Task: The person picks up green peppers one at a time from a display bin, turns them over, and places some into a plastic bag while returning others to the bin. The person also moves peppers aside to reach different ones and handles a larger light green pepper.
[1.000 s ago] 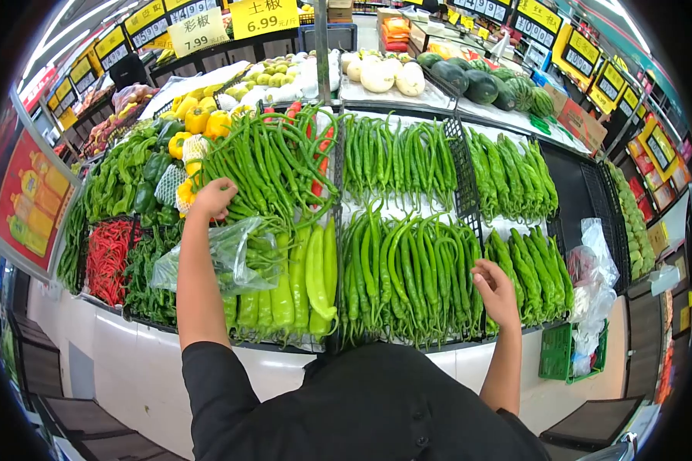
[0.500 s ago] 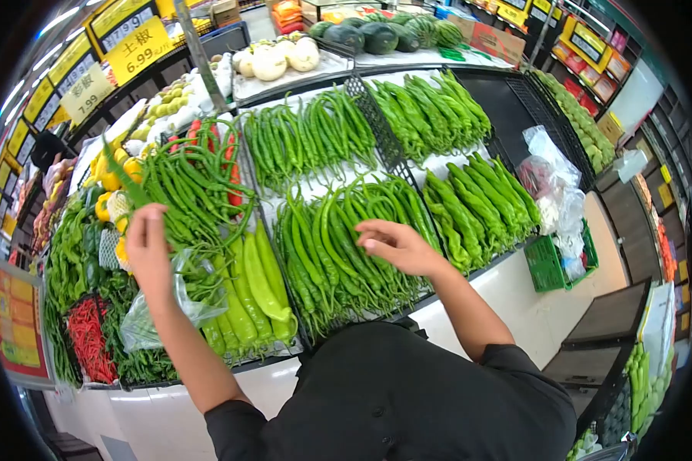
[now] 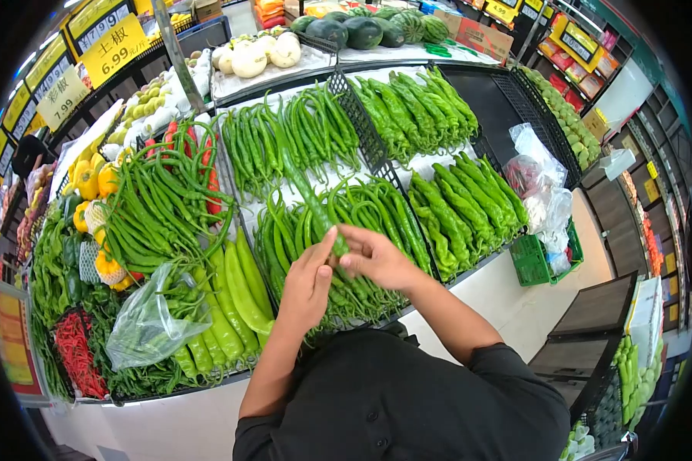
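A long green pepper (image 3: 309, 198) slants up and away from my two hands, above the trays. Its near end sits between my left hand (image 3: 306, 286) and my right hand (image 3: 382, 260), which meet there. My left fingers press along one side of that end, while my right thumb and fingers close on the other. Below them lie thin green chili peppers (image 3: 388, 219) in a neat row. Further back is another row of green chilies (image 3: 246, 142). Wrinkled green peppers (image 3: 461, 215) lie to the right.
Left of my hands are pale green peppers (image 3: 242, 296), a clear plastic bag (image 3: 150, 326), a loose chili pile (image 3: 142, 207) and red chilies (image 3: 78, 353). A green crate (image 3: 532, 261) with plastic bags stands at the right. Watermelons (image 3: 364, 33) sit at the back.
My left hand has swung right from over the left-hand peppers, bringing the long green pepper with it. My right hand has moved slightly to meet it and now closes on the pepper's near end.
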The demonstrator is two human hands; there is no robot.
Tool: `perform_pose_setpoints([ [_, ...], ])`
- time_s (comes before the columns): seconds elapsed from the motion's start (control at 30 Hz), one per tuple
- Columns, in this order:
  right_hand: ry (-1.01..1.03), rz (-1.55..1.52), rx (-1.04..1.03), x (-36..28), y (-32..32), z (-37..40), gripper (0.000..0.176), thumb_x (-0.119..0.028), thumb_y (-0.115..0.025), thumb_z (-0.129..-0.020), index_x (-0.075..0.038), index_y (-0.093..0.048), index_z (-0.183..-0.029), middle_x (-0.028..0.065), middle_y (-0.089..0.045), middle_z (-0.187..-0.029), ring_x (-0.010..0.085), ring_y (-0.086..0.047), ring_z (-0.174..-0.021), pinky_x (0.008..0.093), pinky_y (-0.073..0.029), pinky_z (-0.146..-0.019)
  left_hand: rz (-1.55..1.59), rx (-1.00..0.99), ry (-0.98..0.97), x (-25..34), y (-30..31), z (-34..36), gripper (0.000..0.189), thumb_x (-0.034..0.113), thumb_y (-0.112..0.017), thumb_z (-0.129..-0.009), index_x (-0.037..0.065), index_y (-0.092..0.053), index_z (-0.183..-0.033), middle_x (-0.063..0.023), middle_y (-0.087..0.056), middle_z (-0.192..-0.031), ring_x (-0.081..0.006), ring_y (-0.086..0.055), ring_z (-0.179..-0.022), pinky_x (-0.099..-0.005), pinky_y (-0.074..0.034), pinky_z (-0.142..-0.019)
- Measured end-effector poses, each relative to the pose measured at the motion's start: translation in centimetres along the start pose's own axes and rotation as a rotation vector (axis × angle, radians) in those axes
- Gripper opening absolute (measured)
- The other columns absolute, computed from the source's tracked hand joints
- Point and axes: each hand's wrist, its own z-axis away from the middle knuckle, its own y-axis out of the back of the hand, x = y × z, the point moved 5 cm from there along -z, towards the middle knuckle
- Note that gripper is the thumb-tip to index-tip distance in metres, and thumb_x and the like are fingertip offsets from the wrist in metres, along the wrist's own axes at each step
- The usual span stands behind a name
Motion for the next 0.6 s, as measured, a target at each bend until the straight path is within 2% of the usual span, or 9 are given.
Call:
perform_pose_setpoints([
  [0.03, -0.054, -0.042, 0.042, -0.9, 0.8, -0.8, 0.060, -0.010, -0.061, -0.096, 0.000, -0.034, -0.149, 0.0074, -0.067, -0.106, 0.0091, -0.055, -0.073, 0.0252, -0.049, -0.067, 0.040, 0.013, 0.012, -0.3, 0.3, 0.1, 0.048, 0.029, -0.042, -0.104, 0.004, -0.044, -0.145, -0.0213, -0.059, -0.119, -0.0275, -0.060, -0.094, -0.0357, -0.048, -0.088],
  [0.07, -0.007, 0.017, 0.060, -2.0, 1.8, -2.0, 0.059, -0.010, -0.060, -0.096, 0.001, -0.034, -0.148, 0.0076, -0.068, -0.107, 0.0088, -0.054, -0.072, 0.0243, -0.048, -0.067, 0.080, 0.025, 0.024, -0.6, 0.7, 0.2, 0.050, 0.029, -0.041, -0.104, 0.003, -0.041, -0.147, -0.0220, -0.058, -0.123, -0.0274, -0.060, -0.095, -0.0358, -0.047, -0.090],
  [0.2, -0.003, 0.173, 0.304, -3.1, 7.8, -8.1, 0.056, -0.007, -0.057, -0.097, 0.003, -0.035, -0.147, 0.0089, -0.068, -0.109, 0.0084, -0.051, -0.072, 0.0237, -0.047, -0.068, 0.051, 0.100, 0.154, -1.9, 3.0, 1.6, 0.046, 0.019, -0.042, -0.102, 0.002, -0.043, -0.145, -0.0188, -0.058, -0.119, -0.0252, -0.060, -0.092, -0.0359, -0.048, -0.087],
  [0.23, -0.015, 0.169, 0.333, -3.3, 9.3, -9.8, 0.055, -0.008, -0.056, -0.097, 0.004, -0.035, -0.147, 0.0091, -0.067, -0.109, 0.0086, -0.050, -0.072, 0.0240, -0.047, -0.067, 0.008, 0.109, 0.168, -1.9, 3.6, 1.9, 0.040, 0.014, -0.043, -0.101, 0.000, -0.048, -0.138, -0.0172, -0.058, -0.115, -0.0242, -0.060, -0.091, -0.0347, -0.048, -0.085],
  [0.33, 0.047, 0.178, 0.456, -1.5, 14.3, -15.6, 0.052, -0.008, -0.057, -0.096, 0.004, -0.039, -0.144, 0.0110, -0.070, -0.102, 0.0085, -0.052, -0.067, 0.0237, -0.046, -0.062, -0.039, 0.062, 0.259, -3.1, 4.5, 3.1, 0.035, 0.012, -0.044, -0.101, -0.001, -0.051, -0.132, -0.0163, -0.058, -0.114, -0.0240, -0.061, -0.090, -0.0341, -0.048, -0.084],
  [0.37, 0.015, 0.244, 0.477, -0.5, 16.0, -17.6, 0.051, -0.009, -0.057, -0.096, 0.004, -0.041, -0.143, 0.0111, -0.070, -0.100, 0.0095, -0.054, -0.068, 0.0251, -0.047, -0.063, -0.042, 0.071, 0.276, -3.1, 4.8, 3.3, 0.031, 0.010, -0.044, -0.100, -0.001, -0.054, -0.127, -0.0156, -0.059, -0.113, -0.0244, -0.061, -0.088, -0.0337, -0.048, -0.083],
  [0.43, -0.052, 0.376, 0.516, 1.3, 18.7, -21.0, 0.049, -0.011, -0.058, -0.096, 0.004, -0.044, -0.141, 0.0112, -0.070, -0.097, 0.0117, -0.058, -0.069, 0.0280, -0.048, -0.065, -0.047, 0.057, 0.307, -3.2, 5.1, 3.4, 0.031, 0.010, -0.045, -0.099, 0.000, -0.055, -0.127, -0.0157, -0.059, -0.111, -0.0246, -0.061, -0.087, -0.0336, -0.048, -0.082],
  [0.53, -0.140, 0.536, 0.690, 4.0, 20.9, -24.0, 0.048, -0.013, -0.059, -0.095, 0.004, -0.047, -0.138, 0.0123, -0.070, -0.097, 0.0160, -0.063, -0.073, 0.0326, -0.050, -0.068, -0.060, 0.046, 0.340, -4.1, 5.3, 3.5, 0.030, 0.009, -0.047, -0.098, 0.001, -0.056, -0.126, -0.0152, -0.061, -0.109, -0.0250, -0.061, -0.087, -0.0334, -0.049, -0.081],
  [0.6, -0.175, 0.666, 0.717, 6.7, 22.7, -26.0, 0.053, -0.015, -0.058, -0.097, 0.004, -0.041, -0.143, 0.0110, -0.070, -0.098, 0.0153, -0.063, -0.070, 0.0322, -0.052, -0.070, -0.069, 0.039, 0.373, -4.5, 5.4, 3.2, 0.030, 0.008, -0.048, -0.097, 0.001, -0.057, -0.125, -0.0150, -0.062, -0.107, -0.0261, -0.062, -0.087, -0.0340, -0.049, -0.081],
])
